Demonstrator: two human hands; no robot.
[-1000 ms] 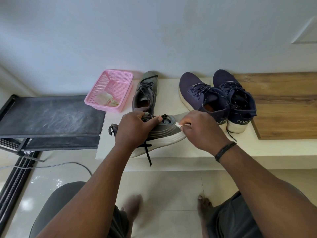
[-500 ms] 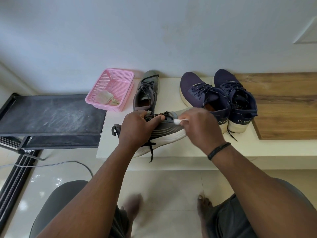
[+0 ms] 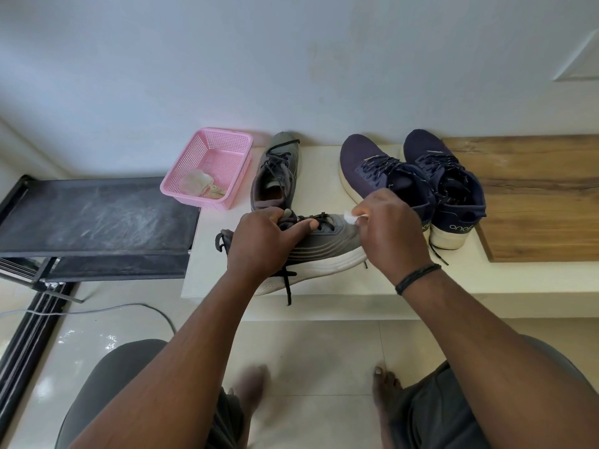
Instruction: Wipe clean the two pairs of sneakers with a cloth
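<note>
Grey sneaker (image 3: 324, 244) with white sole in left hand (image 3: 259, 241) grip, white cloth (image 3: 351, 217) pinched by right hand (image 3: 392, 234).

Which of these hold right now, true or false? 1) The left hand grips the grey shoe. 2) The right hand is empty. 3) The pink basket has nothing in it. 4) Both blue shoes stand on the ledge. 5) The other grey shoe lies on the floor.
1) True: the left hand grips the grey shoe at its laces.
2) False: the right hand pinches a small white cloth at the shoe's toe.
3) False: the pink basket holds a crumpled rag.
4) True: the blue shoes stand side by side on the ledge.
5) False: the second grey shoe stands on the ledge beside the basket.
</note>
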